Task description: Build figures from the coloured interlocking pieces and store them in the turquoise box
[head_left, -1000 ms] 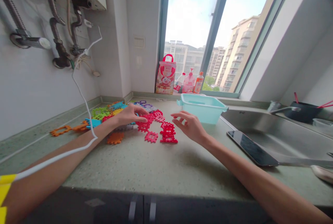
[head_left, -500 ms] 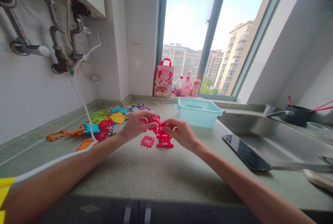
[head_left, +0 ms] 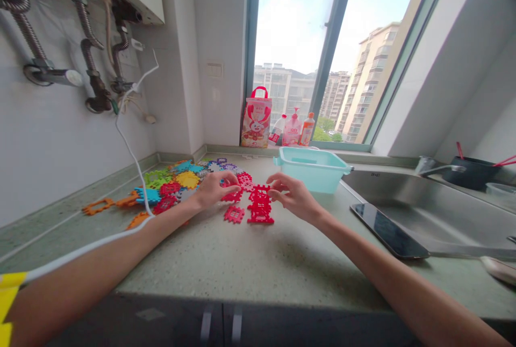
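Observation:
My left hand (head_left: pixel 215 191) is closed, thumb and fingers pinching a red interlocking plastic piece (head_left: pixel 233 195). To its right stands a stack of joined red interlocking pieces (head_left: pixel 260 207) on the countertop. My right hand (head_left: pixel 294 194) is beside the top of that stack, fingers curved and apart; whether the thumb touches the stack is hard to tell. A loose red square piece (head_left: pixel 234 214) lies between my left hand and the foot of the stack. More red pieces (head_left: pixel 245 179) lie behind, partly hidden by my fingers.
A pile of coloured interlocking pieces (head_left: pixel 187 179) spreads at the left. Behind my right hand sits a light-blue plastic basin (head_left: pixel 316 172). A phone (head_left: pixel 387 231) lies by the steel sink (head_left: pixel 435 202). A white cable (head_left: pixel 137 167) hangs across the left side.
My hands have moved apart at the red stack; my left hand has drawn back left with a red piece. My right hand's fingers have spread. The view has shifted slightly.

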Motion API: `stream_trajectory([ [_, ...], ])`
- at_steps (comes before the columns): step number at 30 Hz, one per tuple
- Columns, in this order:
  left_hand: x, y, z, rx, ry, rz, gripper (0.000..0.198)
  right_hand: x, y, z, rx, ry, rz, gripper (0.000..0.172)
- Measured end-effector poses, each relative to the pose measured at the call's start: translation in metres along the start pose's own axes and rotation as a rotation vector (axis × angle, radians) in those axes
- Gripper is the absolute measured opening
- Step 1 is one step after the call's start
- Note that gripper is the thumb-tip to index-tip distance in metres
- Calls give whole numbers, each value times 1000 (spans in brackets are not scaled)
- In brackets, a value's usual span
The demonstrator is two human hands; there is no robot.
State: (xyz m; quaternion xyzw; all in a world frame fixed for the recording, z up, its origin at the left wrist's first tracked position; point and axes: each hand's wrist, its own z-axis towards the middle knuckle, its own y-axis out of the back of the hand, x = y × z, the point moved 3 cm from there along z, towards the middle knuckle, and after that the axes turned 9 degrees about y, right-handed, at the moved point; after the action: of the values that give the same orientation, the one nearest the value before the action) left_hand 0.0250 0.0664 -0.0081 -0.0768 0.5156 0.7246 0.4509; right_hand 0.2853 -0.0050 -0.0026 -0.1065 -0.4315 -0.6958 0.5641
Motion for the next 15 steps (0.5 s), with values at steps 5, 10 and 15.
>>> stream_trajectory([
  [5,-1,5,2,-87,-7,-39,30,-14,-4,-4,83,40,-141,11],
  [10,-11,4,-1,-126,-25,-239,33,-14,-2,-5,66,157,-255,10],
  [15,-36,-13,-12,6,41,-470,42,2,-2,-3,-20,232,-275,26],
])
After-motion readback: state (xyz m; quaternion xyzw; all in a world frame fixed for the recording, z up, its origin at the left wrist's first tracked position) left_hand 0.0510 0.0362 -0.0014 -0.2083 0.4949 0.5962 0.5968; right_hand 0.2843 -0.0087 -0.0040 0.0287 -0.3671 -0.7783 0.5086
